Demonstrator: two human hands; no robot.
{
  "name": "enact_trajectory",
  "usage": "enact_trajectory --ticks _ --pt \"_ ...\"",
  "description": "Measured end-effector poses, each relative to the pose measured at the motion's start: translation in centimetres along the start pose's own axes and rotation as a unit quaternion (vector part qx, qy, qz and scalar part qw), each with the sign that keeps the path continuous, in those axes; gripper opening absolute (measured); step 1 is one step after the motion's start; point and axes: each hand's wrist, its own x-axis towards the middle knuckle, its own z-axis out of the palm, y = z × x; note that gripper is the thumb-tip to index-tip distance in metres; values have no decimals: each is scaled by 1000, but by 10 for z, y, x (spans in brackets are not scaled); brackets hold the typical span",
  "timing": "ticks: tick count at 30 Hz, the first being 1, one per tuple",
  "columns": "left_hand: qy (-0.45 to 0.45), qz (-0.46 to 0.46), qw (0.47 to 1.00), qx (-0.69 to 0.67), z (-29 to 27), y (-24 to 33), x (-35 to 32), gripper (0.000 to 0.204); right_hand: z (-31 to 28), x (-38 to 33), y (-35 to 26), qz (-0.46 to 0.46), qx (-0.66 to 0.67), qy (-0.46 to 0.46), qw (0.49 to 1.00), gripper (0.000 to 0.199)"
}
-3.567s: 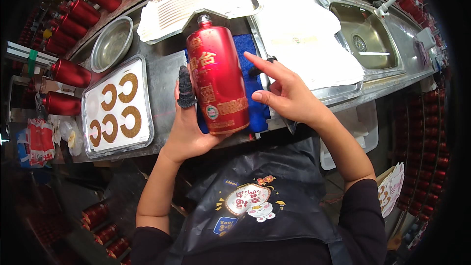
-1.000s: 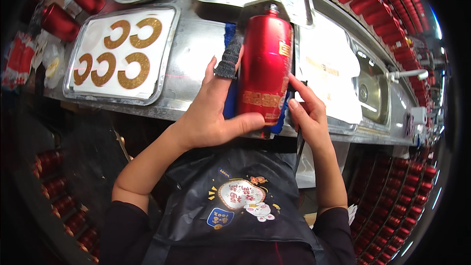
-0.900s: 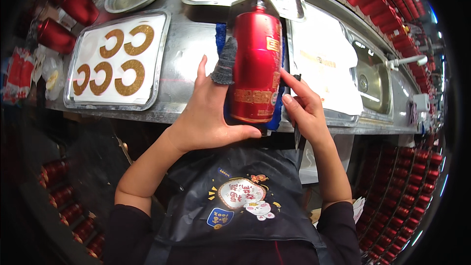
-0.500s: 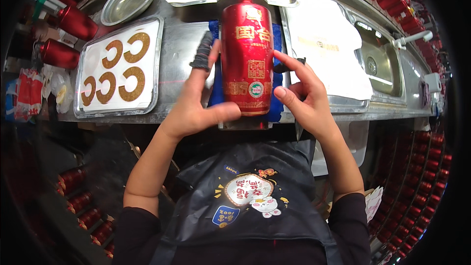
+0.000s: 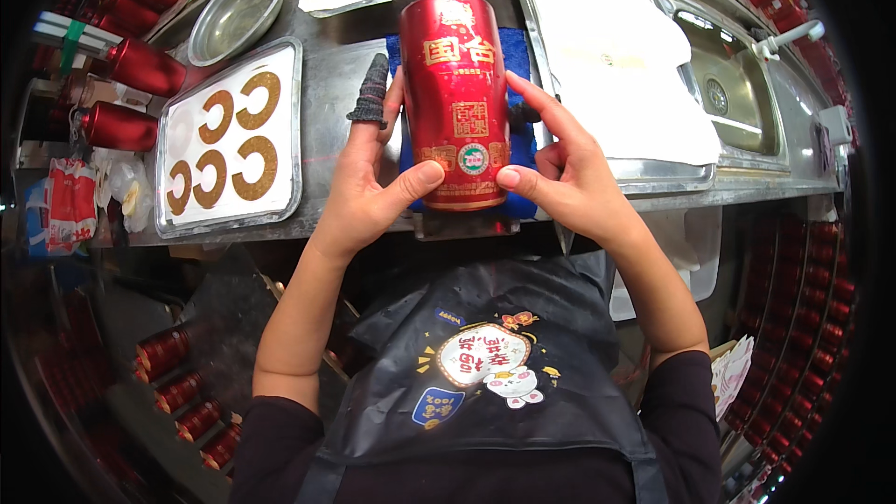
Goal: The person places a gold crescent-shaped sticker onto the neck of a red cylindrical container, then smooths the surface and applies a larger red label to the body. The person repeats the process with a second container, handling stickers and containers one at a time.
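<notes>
A glossy red bottle (image 5: 455, 84) with gold print and a bare dark threaded neck lies in front of me, its neck pointing away. Beneath it is a blue cloth (image 5: 520, 56) on a metal support at the counter's front edge. My left hand (image 5: 364, 168) holds the bottle's left side, thumb on the lower front; a black ribbed cover (image 5: 371, 91) wraps one finger, which sticks up off the glass. On the opposite side my right hand (image 5: 574, 163) grips with its thumb low on the front and its index finger along the edge. A dark finger cover shows partly behind the bottle.
At left, a tray (image 5: 297, 145) bears several gold C-shaped pieces on white backing, with a metal bowl (image 5: 194, 42) behind it. White sheets (image 5: 616, 65) cover a tray on the right, beside a sink (image 5: 779, 131). More red bottles (image 5: 145, 67) stand around the counter.
Both hands have closed in on the bottle; the thumbs now rest on its lower front. The view has shifted slightly.
</notes>
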Motion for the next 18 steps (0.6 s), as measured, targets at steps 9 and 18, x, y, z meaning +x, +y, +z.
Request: enact_trajectory --ticks 9,18 --pt "-11 85 982 170 -7 3 6 84 -16 16 -12 -168 -288 25 943 73" --pt "-30 104 974 201 -9 7 6 86 -13 23 -7 -144 -266 -6 953 75"
